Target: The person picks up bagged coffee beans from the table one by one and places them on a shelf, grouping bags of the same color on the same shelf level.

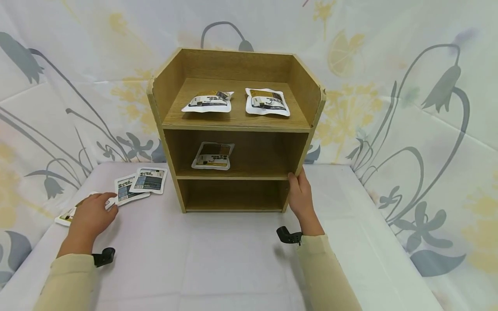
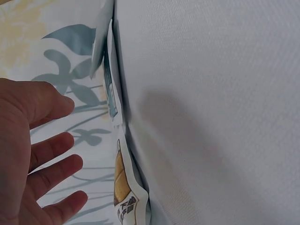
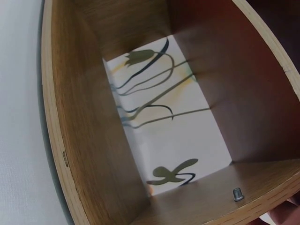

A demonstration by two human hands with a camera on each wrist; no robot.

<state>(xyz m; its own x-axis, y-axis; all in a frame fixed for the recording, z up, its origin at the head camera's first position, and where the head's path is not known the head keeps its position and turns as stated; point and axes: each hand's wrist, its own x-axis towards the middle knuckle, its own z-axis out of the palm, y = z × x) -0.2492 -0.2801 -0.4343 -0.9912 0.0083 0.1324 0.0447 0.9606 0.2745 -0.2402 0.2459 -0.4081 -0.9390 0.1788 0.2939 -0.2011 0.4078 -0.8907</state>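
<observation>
My left hand [image 1: 92, 214] hovers over flat white pouches at the table's left, its fingers spread and loosely bent. In the left wrist view a pouch with a tan label [image 2: 123, 185] lies below those fingers, with a gap between. Beside the hand, one blue-labelled pouch [image 1: 149, 180] overlaps another blue-labelled pouch [image 1: 125, 190]. My right hand [image 1: 301, 195] grips the right side panel of a small wooden shelf [image 1: 237, 129], thumb at its front edge. Only bits of its fingers [image 3: 283, 213] show in the right wrist view, beside the bottom compartment [image 3: 84, 117].
On the shelf's top stand two puffy pouches, a left one [image 1: 210, 102] and a right one [image 1: 266, 102]. Another pouch [image 1: 213, 156] lies in the middle compartment. A metal peg [image 3: 238, 194] sticks out inside. Flower-printed cloth [image 1: 389, 108] hangs behind the white table [image 1: 218, 259].
</observation>
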